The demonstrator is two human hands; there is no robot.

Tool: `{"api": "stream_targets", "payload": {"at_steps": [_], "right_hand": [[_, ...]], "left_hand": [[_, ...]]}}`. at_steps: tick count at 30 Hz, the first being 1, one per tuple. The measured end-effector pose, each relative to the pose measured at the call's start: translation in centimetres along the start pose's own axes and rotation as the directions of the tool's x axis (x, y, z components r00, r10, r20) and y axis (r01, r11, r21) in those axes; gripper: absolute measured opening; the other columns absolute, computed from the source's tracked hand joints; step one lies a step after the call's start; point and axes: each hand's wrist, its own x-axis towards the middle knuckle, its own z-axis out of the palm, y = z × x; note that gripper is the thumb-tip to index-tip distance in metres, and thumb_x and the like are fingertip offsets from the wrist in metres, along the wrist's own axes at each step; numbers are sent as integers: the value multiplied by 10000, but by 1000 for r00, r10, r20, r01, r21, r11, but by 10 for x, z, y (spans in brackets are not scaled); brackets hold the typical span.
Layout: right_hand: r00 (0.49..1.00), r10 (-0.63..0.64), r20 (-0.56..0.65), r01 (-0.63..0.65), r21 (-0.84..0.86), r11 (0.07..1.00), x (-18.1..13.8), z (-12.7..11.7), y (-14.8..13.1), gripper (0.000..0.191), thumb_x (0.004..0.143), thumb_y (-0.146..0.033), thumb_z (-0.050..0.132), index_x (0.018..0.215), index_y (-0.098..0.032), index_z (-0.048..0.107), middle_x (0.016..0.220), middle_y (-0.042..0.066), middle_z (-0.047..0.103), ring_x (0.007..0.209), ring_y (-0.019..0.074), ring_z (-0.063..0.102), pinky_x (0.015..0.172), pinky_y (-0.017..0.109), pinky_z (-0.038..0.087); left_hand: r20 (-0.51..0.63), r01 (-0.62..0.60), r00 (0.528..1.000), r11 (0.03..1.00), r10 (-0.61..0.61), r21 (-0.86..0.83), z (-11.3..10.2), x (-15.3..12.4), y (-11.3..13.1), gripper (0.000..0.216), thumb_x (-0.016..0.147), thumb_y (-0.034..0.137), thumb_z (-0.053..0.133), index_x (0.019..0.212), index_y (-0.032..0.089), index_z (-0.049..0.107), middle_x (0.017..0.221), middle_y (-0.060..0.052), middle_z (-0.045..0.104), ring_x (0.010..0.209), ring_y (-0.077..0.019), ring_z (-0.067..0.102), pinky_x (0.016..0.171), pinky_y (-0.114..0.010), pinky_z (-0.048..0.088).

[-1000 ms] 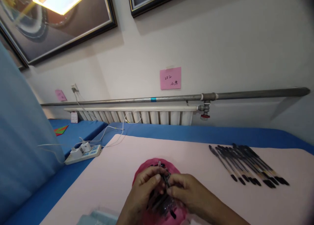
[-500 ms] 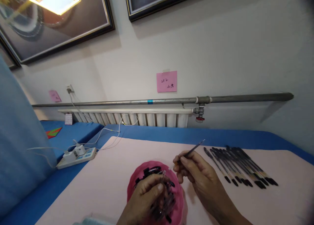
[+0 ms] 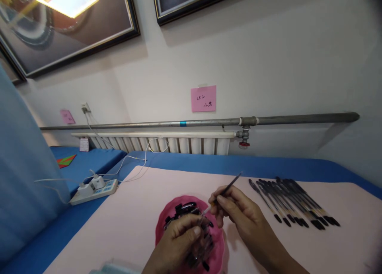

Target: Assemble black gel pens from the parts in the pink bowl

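A pink bowl (image 3: 167, 218) full of black pen parts sits on the pale pink mat near me. My left hand (image 3: 179, 242) is closed over the bowl, holding a clear pen barrel (image 3: 199, 223) among the parts. My right hand (image 3: 235, 210) pinches a thin black pen refill (image 3: 229, 185), its tip pointing up and right and its lower end angled toward the barrel's mouth. A row of several assembled black pens (image 3: 294, 202) lies on the mat to the right of my right hand.
The pink mat (image 3: 134, 210) lies on a blue-covered table (image 3: 209, 162). A white power strip (image 3: 94, 186) with plugged chargers and cables sits at the left. Behind run a radiator (image 3: 155, 142) and a grey pipe (image 3: 268, 119). A blue partition (image 3: 20, 174) stands at far left.
A second ago both hands were together over the bowl. My right hand then drew out a refill to the right, and has now tilted it back toward the barrel in my left hand.
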Motion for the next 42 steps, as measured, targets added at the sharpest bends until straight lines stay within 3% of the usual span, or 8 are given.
{"api": "stream_targets", "payload": {"at_steps": [13,17,20,23,27,33,37,42], "right_hand": [[992,115,45,-119,89,989,5,-4,3,249,808,-418,566,785,-170,550,655,13,604,536,122,542,497,251,438],[996,72,55,-69,-67,995,2,-1,0,248,816,-431,532,787,-185,552,633,1,599,542,128,536,532,260,443],[996,10,88,12,-249,968,-1,3,0,212,801,-399,540,748,-196,577,651,-5,590,596,140,540,588,266,450],[992,45,122,-3,-325,946,0,3,3,198,777,-388,560,737,-198,598,700,3,596,671,157,552,630,268,452],[980,176,91,-152,-226,962,3,0,10,290,779,-442,540,943,-210,598,734,-6,589,592,132,519,559,251,439],[947,287,142,-248,-242,938,2,4,30,161,777,-356,547,798,-202,587,586,-45,499,492,101,428,456,215,335],[963,239,126,-195,-292,936,2,4,31,133,765,-326,550,756,-199,590,598,-39,517,536,108,439,481,219,327],[983,176,59,-137,-415,899,9,-5,27,172,770,-355,526,727,-203,594,604,-33,536,564,126,468,534,245,363]], "left_hand": [[7,30,1000,999,-30,-35,-7,-2,-6,269,714,348,709,912,167,729,660,-28,576,535,-75,441,551,-209,357],[-5,33,999,998,-34,-53,-4,-2,-5,268,707,334,717,910,160,730,702,-41,590,615,-99,492,613,-221,384],[11,33,999,993,-32,-111,-2,-2,-4,270,704,348,715,902,166,724,604,-5,538,519,-73,438,543,-211,358],[0,28,1000,990,-28,-135,-2,0,-4,273,707,342,711,906,156,710,582,6,519,462,-53,388,472,-195,299],[-80,16,996,964,-39,-264,-6,4,-6,279,729,310,687,947,136,678,571,14,510,426,-39,374,399,-175,211],[-156,21,979,823,-133,-568,-11,11,-5,210,749,225,669,919,102,651,640,-4,558,435,-22,403,381,-137,261],[-276,-119,958,772,-75,-625,-23,8,6,151,805,180,601,939,119,633,725,-24,597,605,-87,564,563,-198,483],[-501,-319,866,769,-1,-554,-44,2,23,240,848,212,549,1085,249,574,920,-38,615,810,-161,626,751,-383,539]]}}
